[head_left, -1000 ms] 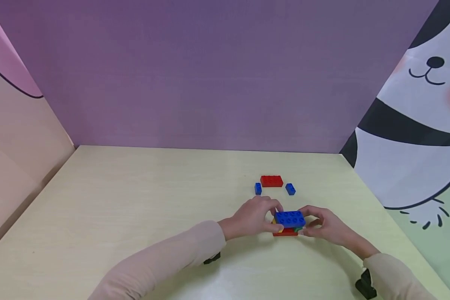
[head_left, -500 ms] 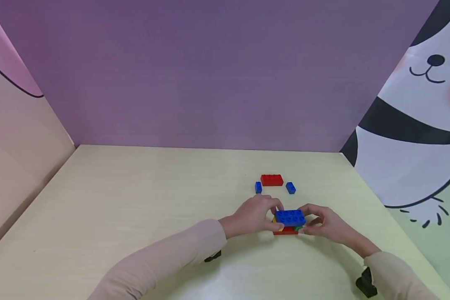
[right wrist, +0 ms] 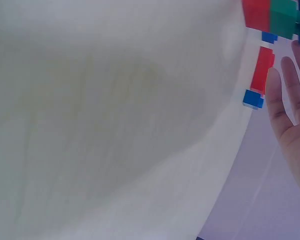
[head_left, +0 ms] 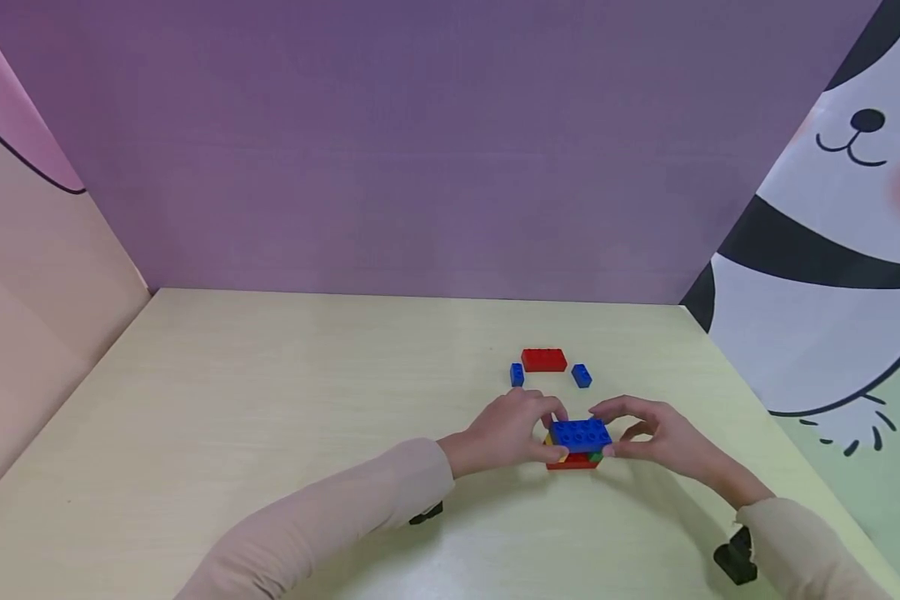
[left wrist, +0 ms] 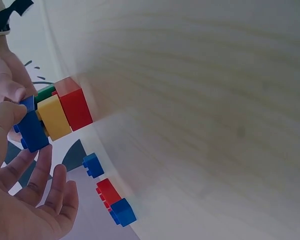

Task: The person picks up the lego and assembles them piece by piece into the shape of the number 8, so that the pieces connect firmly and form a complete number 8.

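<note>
— Purple wall at the back, pale wood-look tabletop below. Where is the work?

— Right of centre: one low, upright stack, base apparently sitting on the tabletop. Bottom layer, long red plastic brick. Middle layer, yellow plastic block at the left end, green plastic block at the right. Top, long studded blue plastic brick spanning both.

— Grip?

— Left hand pinches the long blue brick's left end, thumb on the near side, fingertips on the far side; its other fingers spread loosely. Right hand has thumb and index finger parted across the right end of that same brick, a light pinch by my reading. Pressure cannot be told.

— Done so far?

— Three layers are placed. Top layer judged incomplete: both wrist views show studs in a thin gap under the long blue brick, so I read it as not fully seated.

— Left over?

— Three loose pieces beyond the stack, held by neither hand: spare red plastic brick, small blue plastic brick near its left end, second small blue plastic brick near its right. None is joined to the stack.
</note>
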Available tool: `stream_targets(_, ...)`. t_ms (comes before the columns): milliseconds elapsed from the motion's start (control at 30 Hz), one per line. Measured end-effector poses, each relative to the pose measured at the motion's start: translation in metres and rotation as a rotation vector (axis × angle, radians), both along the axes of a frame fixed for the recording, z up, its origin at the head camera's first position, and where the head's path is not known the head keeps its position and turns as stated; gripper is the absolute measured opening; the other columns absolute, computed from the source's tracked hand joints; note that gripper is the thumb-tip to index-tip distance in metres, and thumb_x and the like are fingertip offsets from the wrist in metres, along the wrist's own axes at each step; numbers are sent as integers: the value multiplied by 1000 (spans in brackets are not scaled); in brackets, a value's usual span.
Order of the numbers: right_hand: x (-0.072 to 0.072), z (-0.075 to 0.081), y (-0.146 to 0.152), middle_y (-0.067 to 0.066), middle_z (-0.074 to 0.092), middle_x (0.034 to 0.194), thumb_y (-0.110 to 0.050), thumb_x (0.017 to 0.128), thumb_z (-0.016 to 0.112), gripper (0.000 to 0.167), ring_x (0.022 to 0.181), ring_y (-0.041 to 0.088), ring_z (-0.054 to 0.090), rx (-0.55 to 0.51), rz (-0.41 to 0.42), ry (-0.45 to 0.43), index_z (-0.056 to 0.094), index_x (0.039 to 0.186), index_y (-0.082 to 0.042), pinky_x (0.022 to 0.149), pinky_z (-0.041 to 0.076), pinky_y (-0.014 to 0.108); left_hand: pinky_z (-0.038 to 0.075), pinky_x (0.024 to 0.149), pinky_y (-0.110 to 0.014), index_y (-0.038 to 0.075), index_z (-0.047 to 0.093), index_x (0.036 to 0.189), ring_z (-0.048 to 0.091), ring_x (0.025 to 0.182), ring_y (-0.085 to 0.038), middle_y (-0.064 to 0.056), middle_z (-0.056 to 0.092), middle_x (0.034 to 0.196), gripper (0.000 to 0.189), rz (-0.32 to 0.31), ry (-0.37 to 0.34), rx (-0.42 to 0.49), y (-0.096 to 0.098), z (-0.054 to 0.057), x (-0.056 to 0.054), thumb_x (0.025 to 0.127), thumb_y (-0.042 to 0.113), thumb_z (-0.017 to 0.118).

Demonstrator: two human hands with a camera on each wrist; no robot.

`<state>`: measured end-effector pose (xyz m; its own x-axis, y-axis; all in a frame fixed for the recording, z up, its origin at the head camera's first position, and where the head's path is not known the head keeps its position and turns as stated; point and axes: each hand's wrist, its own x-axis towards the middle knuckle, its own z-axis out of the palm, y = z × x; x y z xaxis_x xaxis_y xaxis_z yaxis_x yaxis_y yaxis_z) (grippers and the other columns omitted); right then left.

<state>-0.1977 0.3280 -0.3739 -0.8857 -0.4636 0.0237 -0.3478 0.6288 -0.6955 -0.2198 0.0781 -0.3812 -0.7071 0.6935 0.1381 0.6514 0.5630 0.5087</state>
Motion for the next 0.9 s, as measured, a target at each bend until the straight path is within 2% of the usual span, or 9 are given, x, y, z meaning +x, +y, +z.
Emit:
stream_targets(333,2,0,0,7,62,114,-19,81,69,38,97,-5,54,-17,-19,-30,60,116,-9,75,51,26,40,68,-15,26,59,110,50,91,-5,10,60,96,37,5,-21,16,0,0,3,78,40,70)
stream_targets(667,2,-2,-1,6,63,112,-19,80,69,37,96,-3,55,-21,-33,-18,60,115,-11,75,51,25,39,70,-15,26,59,110,48,92,-4,10,60,96,36,6,3,24,-1,-3,2,78,41,69)
stream_targets(900,4,-3,-1,4,64,110,-17,80,69,35,95,-3,55,-32,-15,11,60,114,-10,74,51,25,39,70,-15,27,59,111,48,91,-5,10,60,97,36,19,-7,25,-2,-4,2,78,40,69)
